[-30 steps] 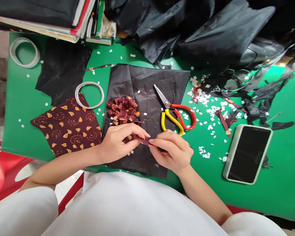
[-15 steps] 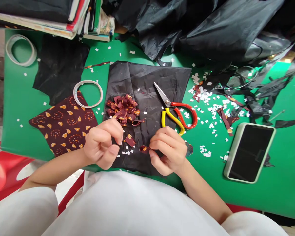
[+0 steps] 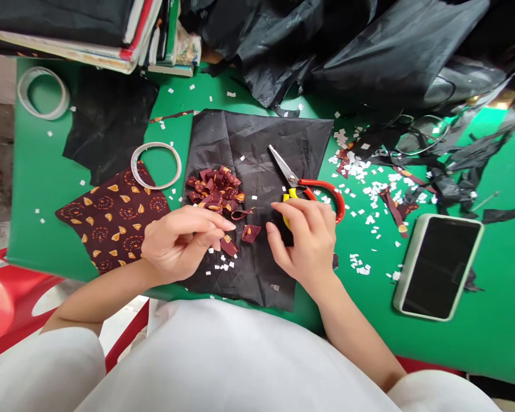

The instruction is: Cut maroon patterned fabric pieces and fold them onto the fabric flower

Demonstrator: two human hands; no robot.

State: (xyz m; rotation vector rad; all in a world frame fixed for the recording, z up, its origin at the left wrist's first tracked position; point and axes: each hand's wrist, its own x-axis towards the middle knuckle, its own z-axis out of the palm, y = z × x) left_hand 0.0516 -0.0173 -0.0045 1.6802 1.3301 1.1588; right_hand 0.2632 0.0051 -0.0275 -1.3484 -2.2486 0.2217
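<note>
A bundle of folded maroon fabric loops with orange print lies on a creased black sheet. Below it, two small maroon fabric pieces rest on the sheet, one a squarish patch, the other a patch beside my left fingertips. My left hand is open, index finger stretched out and thumb close under it, with nothing visible between them. To the right of the squarish patch hovers my right hand, its fingers apart and holding nothing. It partly covers the yellow-and-red-handled scissors.
Printed maroon cloth and a tape roll lie left, with another roll farther back. White paper bits are scattered right, near a phone. Black plastic and stacked books fill the back.
My right hand has let go of the small maroon fabric patch, which now lies on the black sheet, and has moved up and right. My left hand has uncurled and reached rightward.
</note>
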